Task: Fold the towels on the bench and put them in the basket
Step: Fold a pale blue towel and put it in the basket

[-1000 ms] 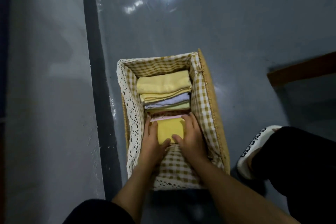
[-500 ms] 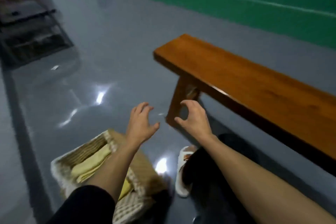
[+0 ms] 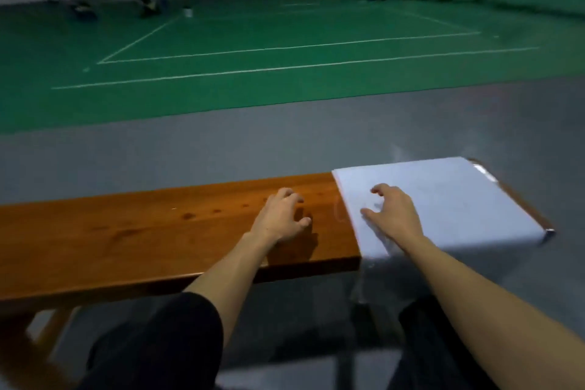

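Observation:
A pale blue-white towel (image 3: 449, 199) lies spread flat over the right end of the brown wooden bench (image 3: 142, 231), its near edge hanging over the front. My right hand (image 3: 391, 212) is over the towel's left part with fingers loosely curled and spread, holding nothing. My left hand (image 3: 281, 215) hovers over the bare wood just left of the towel, fingers loosely curled and empty. The basket is out of view.
Grey floor lies beyond the bench, then a green court (image 3: 253, 51) with white lines and a net at the back. My dark-clothed knees (image 3: 158, 342) are close under the bench's front edge.
My hands left the folded yellow towel in the basket on the floor. The view swung up and right to the bench, and both hands now reach over it.

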